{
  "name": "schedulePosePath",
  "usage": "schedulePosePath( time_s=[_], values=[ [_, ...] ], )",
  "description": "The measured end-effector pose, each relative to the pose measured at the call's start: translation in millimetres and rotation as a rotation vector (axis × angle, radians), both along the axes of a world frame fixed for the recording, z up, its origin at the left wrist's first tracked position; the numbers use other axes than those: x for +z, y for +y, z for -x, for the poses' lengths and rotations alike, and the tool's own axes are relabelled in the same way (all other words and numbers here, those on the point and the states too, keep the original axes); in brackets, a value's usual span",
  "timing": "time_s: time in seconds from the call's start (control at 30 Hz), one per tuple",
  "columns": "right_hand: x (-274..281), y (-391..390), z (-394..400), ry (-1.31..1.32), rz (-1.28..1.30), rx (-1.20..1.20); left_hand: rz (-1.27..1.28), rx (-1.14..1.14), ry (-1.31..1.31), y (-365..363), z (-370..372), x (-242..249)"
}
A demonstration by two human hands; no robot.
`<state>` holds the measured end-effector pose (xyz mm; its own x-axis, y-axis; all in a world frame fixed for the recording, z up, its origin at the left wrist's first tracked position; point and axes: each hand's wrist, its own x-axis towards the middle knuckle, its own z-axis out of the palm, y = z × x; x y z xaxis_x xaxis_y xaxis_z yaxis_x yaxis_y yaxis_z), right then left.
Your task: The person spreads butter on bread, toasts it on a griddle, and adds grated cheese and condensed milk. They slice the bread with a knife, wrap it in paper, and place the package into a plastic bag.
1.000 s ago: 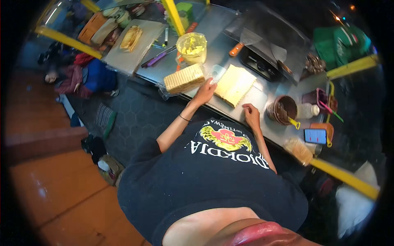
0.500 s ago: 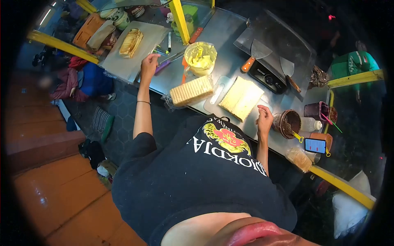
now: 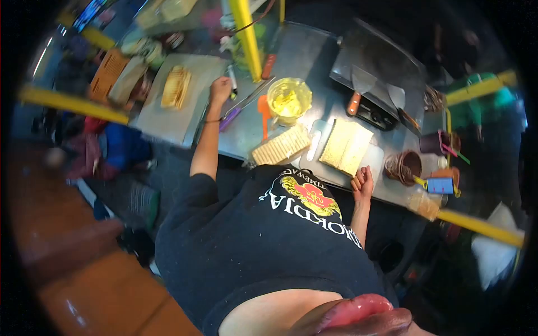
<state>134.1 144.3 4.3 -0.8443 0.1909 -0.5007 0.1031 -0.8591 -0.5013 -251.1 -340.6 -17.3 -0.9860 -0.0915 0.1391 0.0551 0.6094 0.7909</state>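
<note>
My left hand (image 3: 221,89) is closed beside a marker (image 3: 232,82) and a purple-handled tool (image 3: 228,120); whether anything is inside it cannot be made out. My right hand (image 3: 363,183), fingers loosely bent and partly apart, rests by the lower edge of a white board (image 3: 365,167), with nothing seen in it. On that board lies a pale, yellow-topped bread block (image 3: 346,147), just beyond my right fingers. A wrapped sliced loaf (image 3: 281,147) sits left of the board. Behind it stands a tub of yellow spread (image 3: 289,99).
Grilled bread (image 3: 176,87) lies on paper at left. Two scrapers (image 3: 364,79) lean by a black stove (image 3: 367,110). A brown pot (image 3: 404,167), a phone (image 3: 440,185) and cups are at right. A yellow post (image 3: 245,39) rises behind. A person (image 3: 120,154) is at left.
The view has shifted, and the counter items appear further right. My left hand looks more tightly closed and has moved nearer the marker. My right hand stays by the board's edge.
</note>
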Motion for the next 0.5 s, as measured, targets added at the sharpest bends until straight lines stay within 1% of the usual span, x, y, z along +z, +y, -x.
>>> schedulePosePath(
  time_s=[0.03,0.07,0.1,0.13,0.17,0.2,0.23,0.3,0.33,0.4,0.47,0.5],
  values=[
    [-2.1,3.6,-10.7,-0.002,0.002,0.034,-0.119,0.042,-0.021,-1.7,5.5,3.1],
    [-6.0,2.6,-14.3,-0.003,0.041,0.018,-0.172,0.034,-0.023,-19.2,33.5,-30.2],
    [-5.2,-2.0,-17.3,-0.021,0.024,-0.026,-0.498,0.048,-0.137,-11.1,25.7,-8.9],
    [2.3,-6.8,-18.1,-0.024,-0.019,-0.037,-0.378,0.084,-0.165,-7.3,20.0,8.7],
    [7.3,-9.5,-18.9,-0.104,-0.028,-0.082,-0.479,0.044,-0.180,0.4,5.1,36.0],
    [11.6,-11.4,-22.0,-0.096,-0.033,-0.093,-0.571,0.027,-0.201,2.6,-8.7,54.9],
    [8.9,-11.8,-26.8,-0.115,-0.131,-0.113,-0.549,0.017,-0.221,4.0,-19.8,57.7],
    [8.6,-11.1,-31.7,-0.049,-0.180,-0.123,-0.325,0.120,-0.087,10.7,-28.6,69.1],
    [11.4,-12.1,-34.1,-0.062,-0.223,-0.150,-0.150,0.078,0.090,14.9,-33.2,65.5],
    [14.2,-16.8,-26.8,-0.095,-0.276,-0.178,-0.225,-0.034,0.102,10.4,-4.6,10.6],
    [21.7,-22.8,-24.8,-0.140,-0.319,-0.168,-0.141,0.181,0.229,35.3,-14.6,26.7],
    [24.7,-25.3,-24.6,-0.137,-0.355,-0.159,-0.170,0.258,0.189,43.0,-14.8,41.7]
  ],
)
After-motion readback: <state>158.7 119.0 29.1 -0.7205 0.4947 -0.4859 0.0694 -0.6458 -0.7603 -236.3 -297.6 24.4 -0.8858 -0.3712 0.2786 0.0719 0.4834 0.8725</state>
